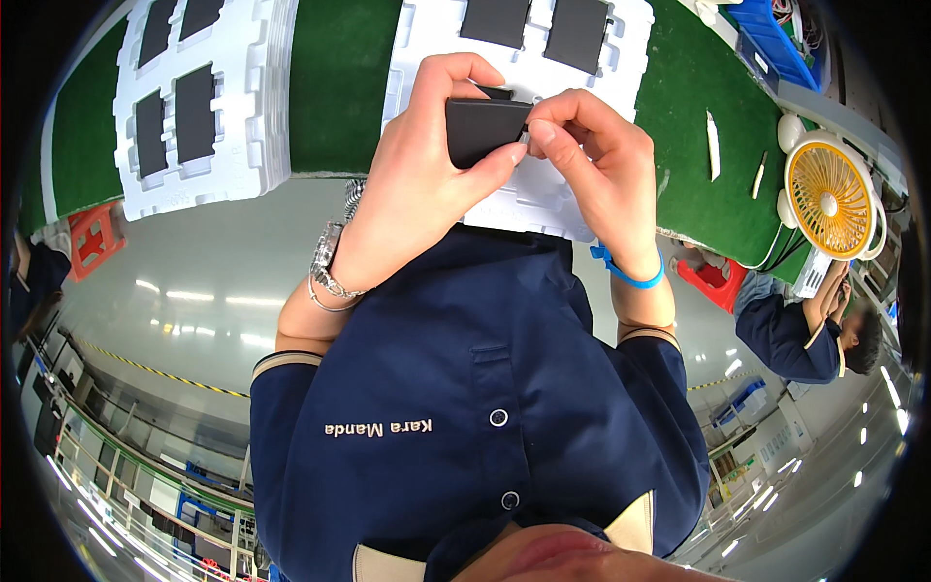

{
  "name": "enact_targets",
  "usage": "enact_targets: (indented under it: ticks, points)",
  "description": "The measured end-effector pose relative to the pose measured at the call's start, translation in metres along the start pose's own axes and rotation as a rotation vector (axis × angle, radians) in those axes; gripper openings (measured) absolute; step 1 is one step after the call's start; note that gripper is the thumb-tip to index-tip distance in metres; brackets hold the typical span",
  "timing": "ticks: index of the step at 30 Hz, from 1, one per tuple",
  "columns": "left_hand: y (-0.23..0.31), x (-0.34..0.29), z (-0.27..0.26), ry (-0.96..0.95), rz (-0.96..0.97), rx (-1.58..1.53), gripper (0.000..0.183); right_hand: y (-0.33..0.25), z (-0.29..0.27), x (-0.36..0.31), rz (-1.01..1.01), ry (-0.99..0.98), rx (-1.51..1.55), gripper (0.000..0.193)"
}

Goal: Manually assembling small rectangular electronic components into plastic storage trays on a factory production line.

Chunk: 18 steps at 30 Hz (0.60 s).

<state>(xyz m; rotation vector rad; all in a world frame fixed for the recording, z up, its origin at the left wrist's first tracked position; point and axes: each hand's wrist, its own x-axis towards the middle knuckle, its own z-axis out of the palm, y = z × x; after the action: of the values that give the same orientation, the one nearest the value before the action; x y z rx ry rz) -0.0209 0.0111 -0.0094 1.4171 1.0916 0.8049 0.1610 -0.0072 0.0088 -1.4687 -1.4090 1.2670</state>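
My left hand [412, 160] grips a flat black rectangular block [480, 133] by its edges, fingers behind it and thumb along its lower right. At the block's right end, my right hand [606, 165] is closed in a pinch, thumb against forefinger. Whatever small piece lies between those fingertips is mostly hidden. Both hands are over a white moulded tray [548, 199], where more flat black pieces [576, 34] lie in recesses at the far side. Part of another dark piece shows just behind the held block.
A green-covered bench [335, 87] runs across. To the left stands a stack of white trays [150, 199] with black pieces. On the right are a white blade-like tool [714, 145], a yellow fan [829, 194] and a blue bin [776, 39]. Another person [795, 335] sits at right.
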Motion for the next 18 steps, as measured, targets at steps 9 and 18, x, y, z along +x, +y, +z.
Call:
enact_targets:
  ticks: [9,18]
  points:
    - [0.0035,0.0001,0.0018,0.033,0.002,0.051,0.052,0.0061,0.0002,0.0036,-0.034,-0.04,-0.014,0.007]
    - [0.0016,-0.0028,0.008,0.074,0.086,0.148,0.05,0.0004,-0.002,0.0061,-0.1,-0.043,-0.164,0.005]
